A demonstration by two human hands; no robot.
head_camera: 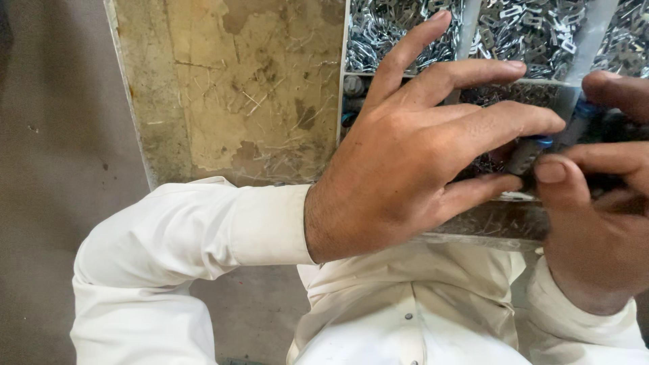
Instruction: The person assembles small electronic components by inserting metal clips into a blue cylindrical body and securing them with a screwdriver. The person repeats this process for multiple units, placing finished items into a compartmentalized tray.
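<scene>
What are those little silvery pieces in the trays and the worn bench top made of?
The small clips look like bright plated steel: they glint silver with stamped edges. The bench top seems to be wood or board under a yellowed, peeling coating, judging by its cracks and scratches.

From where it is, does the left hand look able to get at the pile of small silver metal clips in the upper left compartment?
Probably yes. The left hand already lies over the divided tray, its index fingertip over the pile of small silver metal clips. Nothing covers that compartment.
</scene>
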